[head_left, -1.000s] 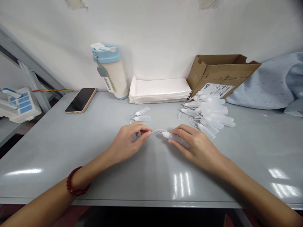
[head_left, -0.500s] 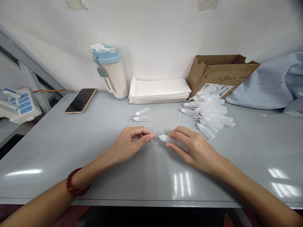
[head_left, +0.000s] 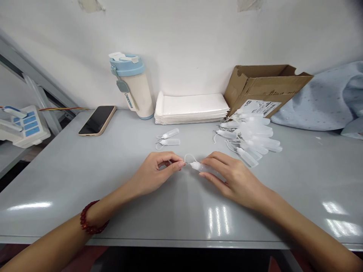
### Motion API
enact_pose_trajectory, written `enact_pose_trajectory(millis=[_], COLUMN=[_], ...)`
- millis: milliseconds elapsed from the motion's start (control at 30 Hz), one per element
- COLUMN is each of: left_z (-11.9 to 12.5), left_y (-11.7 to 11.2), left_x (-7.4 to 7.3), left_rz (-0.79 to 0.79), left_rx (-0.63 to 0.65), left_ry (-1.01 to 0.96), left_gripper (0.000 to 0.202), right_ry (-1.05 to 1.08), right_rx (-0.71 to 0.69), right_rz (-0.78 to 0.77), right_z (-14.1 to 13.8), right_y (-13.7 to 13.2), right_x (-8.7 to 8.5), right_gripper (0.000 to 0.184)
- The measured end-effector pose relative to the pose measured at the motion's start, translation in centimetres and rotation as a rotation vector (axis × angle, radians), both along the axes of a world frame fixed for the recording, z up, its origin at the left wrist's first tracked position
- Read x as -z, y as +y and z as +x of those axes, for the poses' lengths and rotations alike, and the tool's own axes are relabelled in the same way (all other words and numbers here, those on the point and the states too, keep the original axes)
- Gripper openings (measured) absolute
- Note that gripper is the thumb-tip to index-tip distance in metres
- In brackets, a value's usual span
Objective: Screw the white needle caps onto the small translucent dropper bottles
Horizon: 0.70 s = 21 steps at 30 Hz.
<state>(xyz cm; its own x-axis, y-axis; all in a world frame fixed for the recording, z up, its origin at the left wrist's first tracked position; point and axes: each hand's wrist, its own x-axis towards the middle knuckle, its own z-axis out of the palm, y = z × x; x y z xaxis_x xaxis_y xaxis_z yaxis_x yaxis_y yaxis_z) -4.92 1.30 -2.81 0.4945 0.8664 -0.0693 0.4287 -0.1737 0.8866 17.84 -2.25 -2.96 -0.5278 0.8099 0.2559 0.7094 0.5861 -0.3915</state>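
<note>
At the far left edge sits a device with blue buttons, then a phone lying flat on the table and a tumbler against the wall. Two small bottles lie ahead of the left hand, whose fingertips are pinched together on a cap. The cap's thin tether loops to the bottle gripped by the right hand at the table's middle, tip pointing left. Behind lie stacked white bags; rightward, a pile of bottles, a box and cloth.
</note>
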Motion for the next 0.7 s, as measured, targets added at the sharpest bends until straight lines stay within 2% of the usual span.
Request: enact_pose_trajectory(millis=[333, 700], left_z=[0.02, 0.14], left_y=[-0.08, -0.18], left_x=[-0.03, -0.04], left_rz=[0.039, 0.108], left_rx=[0.029, 0.089], left_ry=[0.025, 0.055], left_gripper=[0.022, 0.018], right_ry=[-0.03, -0.095], right_rx=[-0.021, -0.04], right_rz=[0.016, 0.141], right_z=[0.0, -0.03], right_y=[0.04, 0.14], right_x=[-0.27, -0.31], right_gripper=[0.023, 0.022])
